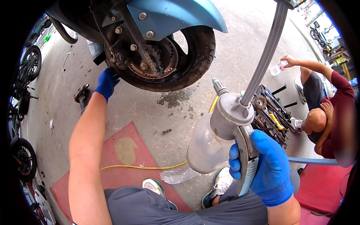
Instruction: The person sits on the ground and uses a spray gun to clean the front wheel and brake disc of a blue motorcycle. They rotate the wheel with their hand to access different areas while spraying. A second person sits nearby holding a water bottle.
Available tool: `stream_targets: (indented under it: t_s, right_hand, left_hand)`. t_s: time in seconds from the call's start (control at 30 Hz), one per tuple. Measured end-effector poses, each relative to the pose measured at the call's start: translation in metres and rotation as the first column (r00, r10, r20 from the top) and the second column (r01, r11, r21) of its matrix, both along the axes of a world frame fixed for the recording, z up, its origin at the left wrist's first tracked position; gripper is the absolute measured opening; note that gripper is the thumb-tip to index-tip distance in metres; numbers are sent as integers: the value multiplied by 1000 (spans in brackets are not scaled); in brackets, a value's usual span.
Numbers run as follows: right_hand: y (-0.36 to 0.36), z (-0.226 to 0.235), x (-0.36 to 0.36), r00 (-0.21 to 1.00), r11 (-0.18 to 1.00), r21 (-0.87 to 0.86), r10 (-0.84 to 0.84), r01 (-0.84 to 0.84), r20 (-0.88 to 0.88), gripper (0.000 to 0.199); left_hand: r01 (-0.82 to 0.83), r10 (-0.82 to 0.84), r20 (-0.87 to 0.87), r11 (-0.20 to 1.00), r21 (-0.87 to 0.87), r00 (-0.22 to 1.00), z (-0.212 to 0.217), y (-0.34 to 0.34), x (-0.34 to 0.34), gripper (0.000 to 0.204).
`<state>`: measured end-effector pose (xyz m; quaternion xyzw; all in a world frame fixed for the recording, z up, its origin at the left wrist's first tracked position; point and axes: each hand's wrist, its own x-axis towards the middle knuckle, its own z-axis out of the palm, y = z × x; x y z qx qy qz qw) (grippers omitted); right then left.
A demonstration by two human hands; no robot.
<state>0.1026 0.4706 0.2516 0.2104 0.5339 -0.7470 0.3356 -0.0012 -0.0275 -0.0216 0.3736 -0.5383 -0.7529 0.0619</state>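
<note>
My left hand [107,82], in a blue glove, reaches up to the brake caliper [119,60] at the lower left of a motorcycle's front wheel [195,56] and touches it. The brake disc [165,56] and a blue mudguard [176,15] sit above the tyre. My right hand [268,167], also gloved in blue, grips the handle of a grey spray gun [232,116]. A cloudy plastic bottle [206,146] hangs under the gun, and a grey hose [268,48] rises from its top. The gun's nozzle [218,87] points toward the wheel.
A black tray of tools [272,116] lies on the concrete at right. Beyond it another person [330,108] squats, holding a plastic bottle [278,68]. A yellow hose [142,167] crosses a red mat [127,157]. Parked bikes [24,75] line the left edge. My shoes [155,186] rest below.
</note>
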Motion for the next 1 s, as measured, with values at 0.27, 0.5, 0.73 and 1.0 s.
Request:
stream_targets:
  t_s: [0.27, 0.5, 0.73, 1.0]
  right_hand:
    - [2, 0, 2, 1000, 1000, 10, -5, 5, 2, 26]
    - [2, -1, 2, 1000, 1000, -2, 10, -10, -15, 26]
    - [0, -1, 2, 1000, 1000, -2, 8, -8, -7, 26]
    - [-3, 1, -1, 1000, 1000, 2, -16, 16, 2, 26]
  left_hand:
    - [-142, 145, -169, 989, 26, 975, 39, 20, -17, 53]
    - [-64, 62, -103, 998, -15, 993, 36, 23, -8, 61]
    - [-7, 7, -30, 1000, -13, 1000, 8, 7, -2, 54]
    - [153, -149, 56, 986, -72, 987, -1, 9, 8, 39]
